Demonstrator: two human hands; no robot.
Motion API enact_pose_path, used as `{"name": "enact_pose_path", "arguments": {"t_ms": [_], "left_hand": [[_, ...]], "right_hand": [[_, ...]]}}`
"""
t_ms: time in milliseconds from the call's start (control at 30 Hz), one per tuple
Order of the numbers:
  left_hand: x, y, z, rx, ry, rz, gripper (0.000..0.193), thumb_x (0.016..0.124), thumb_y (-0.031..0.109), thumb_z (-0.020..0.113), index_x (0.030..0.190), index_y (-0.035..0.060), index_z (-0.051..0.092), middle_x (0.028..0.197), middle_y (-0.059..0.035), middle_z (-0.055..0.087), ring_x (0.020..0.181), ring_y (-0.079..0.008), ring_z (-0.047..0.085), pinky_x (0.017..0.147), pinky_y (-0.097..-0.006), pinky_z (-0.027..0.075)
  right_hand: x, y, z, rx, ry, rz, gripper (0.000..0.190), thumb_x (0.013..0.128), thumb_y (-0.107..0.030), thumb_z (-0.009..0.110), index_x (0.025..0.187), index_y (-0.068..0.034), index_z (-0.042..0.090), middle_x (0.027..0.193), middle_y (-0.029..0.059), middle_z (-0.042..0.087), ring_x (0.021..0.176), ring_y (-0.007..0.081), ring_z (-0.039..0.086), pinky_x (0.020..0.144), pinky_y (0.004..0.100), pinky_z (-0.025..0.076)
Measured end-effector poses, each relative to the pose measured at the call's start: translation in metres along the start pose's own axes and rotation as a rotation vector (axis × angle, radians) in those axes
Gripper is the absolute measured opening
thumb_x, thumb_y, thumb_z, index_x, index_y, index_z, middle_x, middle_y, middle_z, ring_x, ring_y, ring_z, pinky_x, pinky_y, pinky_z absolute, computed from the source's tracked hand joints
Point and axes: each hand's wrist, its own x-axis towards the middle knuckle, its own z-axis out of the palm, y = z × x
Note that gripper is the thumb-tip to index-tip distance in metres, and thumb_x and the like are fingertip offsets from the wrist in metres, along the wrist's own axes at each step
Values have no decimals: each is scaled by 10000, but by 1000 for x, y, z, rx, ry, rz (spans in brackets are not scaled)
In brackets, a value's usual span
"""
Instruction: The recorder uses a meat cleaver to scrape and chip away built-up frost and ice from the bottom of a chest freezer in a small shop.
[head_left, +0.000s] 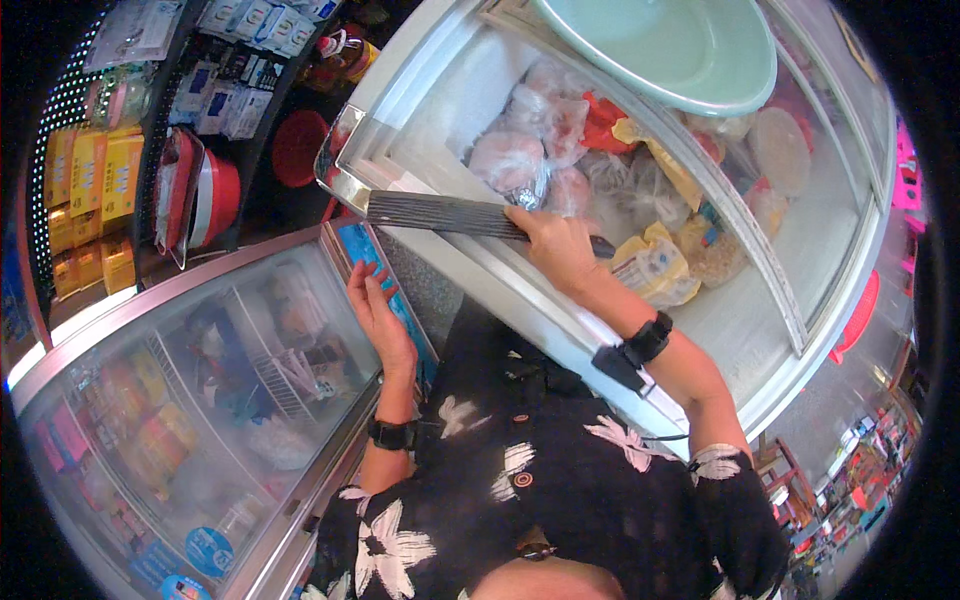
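My right hand (561, 247) grips a dark, ribbed, flat bar (442, 212) lying across the near rim of an open chest freezer (420, 251). Shiny metal (343, 157) shows at the bar's far end, by the freezer corner; whether it is part of the bar I cannot tell. Below and beyond that hand, inside the freezer, are frozen lumps in clear bags (510, 160), a red bag (604, 124) and a yellow-and-white package (654, 268). My left hand (384, 319) is raised, empty, fingers apart, near the corner of a second, glass-topped freezer (225, 375).
A pale green basin (675, 52) rests on the open freezer's glass. Shelves at left hold yellow boxes (97, 172), red-and-white bowls (214, 199) and packets (225, 105). A red stool (300, 148) stands behind. A pink basket (859, 319) is at right.
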Motion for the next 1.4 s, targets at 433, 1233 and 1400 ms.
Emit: {"name": "enact_pose_path", "arguments": {"t_ms": [433, 1233, 1400], "left_hand": [[1, 2, 3, 4, -19, 40, 381, 1037, 267, 401, 1346, 46, 427, 1280, -106, 499, 1123, -200, 517, 912, -336, 434], [39, 92, 6, 174, -51, 453, 366, 1026, 218, 428, 1340, 31, 450, 1276, -92, 523, 1149, -186, 506, 955, -317, 402], [59, 154, 71, 583, -559, 571, 318, 993, 152, 480, 1286, 38, 525, 1213, -97, 579, 1075, -188, 564, 900, -310, 451]], "right_hand": [[-4, 0, -6, 24, -55, 31, 380, 790, -75, 570, 1167, -119, 582, 846, 158, 664, 713, 364, 649, 621, 485, 503], [-44, 12, -60, 45, 200, -23, 374, 788, -63, 585, 1157, -101, 630, 858, 144, 684, 743, 341, 661, 620, 436, 524], [-120, 5, -119, -228, 181, 310, 435, 741, -26, 621, 1153, -162, 646, 745, 94, 615, 662, 288, 633, 586, 403, 506]]}}
